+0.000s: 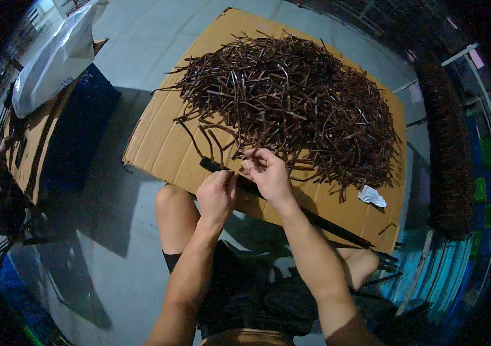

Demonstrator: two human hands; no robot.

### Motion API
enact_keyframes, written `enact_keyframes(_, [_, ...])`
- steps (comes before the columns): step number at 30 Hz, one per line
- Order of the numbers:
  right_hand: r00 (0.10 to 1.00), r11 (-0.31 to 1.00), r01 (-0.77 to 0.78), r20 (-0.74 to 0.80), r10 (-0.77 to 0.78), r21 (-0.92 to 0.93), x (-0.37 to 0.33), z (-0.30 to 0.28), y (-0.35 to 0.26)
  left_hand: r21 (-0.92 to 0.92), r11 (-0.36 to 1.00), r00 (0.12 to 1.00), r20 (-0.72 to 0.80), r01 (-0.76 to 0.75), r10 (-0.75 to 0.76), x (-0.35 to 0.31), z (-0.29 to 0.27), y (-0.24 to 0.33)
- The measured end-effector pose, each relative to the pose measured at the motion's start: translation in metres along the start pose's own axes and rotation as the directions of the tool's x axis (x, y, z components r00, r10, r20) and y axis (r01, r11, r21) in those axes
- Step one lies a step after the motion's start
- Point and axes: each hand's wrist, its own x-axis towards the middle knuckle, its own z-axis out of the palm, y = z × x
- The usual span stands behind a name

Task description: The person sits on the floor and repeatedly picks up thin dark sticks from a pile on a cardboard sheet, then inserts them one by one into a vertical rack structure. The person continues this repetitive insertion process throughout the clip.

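Observation:
A long black bar (337, 228) runs slantwise across the near edge of the cardboard, under my hands. Its left end shows past my left hand (216, 195), which is closed round the bar near that end. Several thin brown strips (210, 143) stand up from this end and bend away from me. Just to the right, my right hand (268, 176) is pinched, thumb against fingers, close above the bar. What lies between those fingertips is too small to tell. Beyond both hands rises a large tangled heap of brown strips (297, 86).
The heap lies on a flattened cardboard sheet (153, 135). A crumpled white paper scrap (372, 196) rests near its right side. At left stands a dark blue box (78, 138) with a white plastic bag (58, 60) on top. A dark bristly bundle (446, 155) stands at right.

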Motion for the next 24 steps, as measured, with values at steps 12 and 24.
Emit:
enact_keyframes(12, [0.957, 0.951, 0.271, -0.062, -0.283, -0.149, -0.010, 0.008, 0.019, 0.047, 0.999, 1.000, 0.010, 0.004, -0.005, 0.001, 0.002, 0.002])
enact_keyframes(24, [0.975, 0.997, 0.053, 0.218, -0.041, -0.051, 0.000, -0.032, 0.003, 0.028, 0.987, 0.988, 0.023, 0.155, -0.156, -0.003, -0.007, 0.016])
